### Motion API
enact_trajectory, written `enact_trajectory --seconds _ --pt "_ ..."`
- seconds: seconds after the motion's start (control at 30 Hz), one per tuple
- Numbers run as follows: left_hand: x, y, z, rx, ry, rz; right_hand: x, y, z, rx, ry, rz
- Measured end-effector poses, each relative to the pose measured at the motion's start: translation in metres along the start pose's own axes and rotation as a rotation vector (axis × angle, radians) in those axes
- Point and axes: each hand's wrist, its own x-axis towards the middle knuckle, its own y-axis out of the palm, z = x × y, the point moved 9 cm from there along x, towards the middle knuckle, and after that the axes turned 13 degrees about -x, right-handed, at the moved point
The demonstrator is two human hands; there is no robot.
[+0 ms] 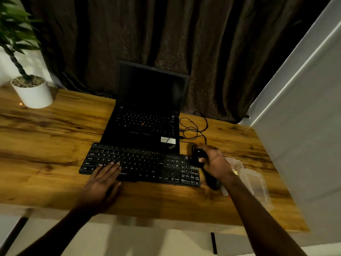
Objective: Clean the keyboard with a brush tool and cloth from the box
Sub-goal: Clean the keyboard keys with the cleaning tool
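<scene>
Two hands are resting over a wooden desk (55, 130) whose warm brown top is showing dark streaks of grain and is running wide across the view. Behind the desk a dark brown curtain (129, 34) is hanging in heavy folds, and on the right a pale wall (304, 108) is slanting along the desk's edge. At the far left corner a leafy plant (16, 24) is standing in a white pot (34, 94). In the middle a black laptop (147, 117) is sitting open with its screen dark, and a thin black cable (193, 128) is lying in loose loops just to its right. The keyboard (144, 163) is lying directly in front of the laptop, close against its near edge; it is black, flat and full-width, with pale lettering on the keys and a number pad at its right end. The left hand (103, 183) is lying palm down on the keyboard's near left part, fingers straight and together, holding nothing. The right hand (215, 161) is gripping the brush tool (212, 179), a long black piece, with its fingers curled round it, just off the keyboard's right end. A clear plastic box (256, 180) is sitting on the desk beside and partly under the right forearm; its contents are too blurred to make out.
</scene>
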Motion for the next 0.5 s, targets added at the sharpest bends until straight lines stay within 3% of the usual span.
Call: enact_trajectory --seconds 0.13,0.4,0.5 --pt "0.001 -0.001 -0.002 0.007 0.000 0.007 0.001 0.003 0.024 0.058 -0.050 -0.005" --pt "-0.001 0.000 0.000 0.014 0.001 0.011 0.001 0.005 -0.011 -0.065 0.038 0.040" --pt "-0.001 0.001 0.001 0.010 -0.002 0.001 -0.001 0.007 0.017 -0.058 0.015 0.039"
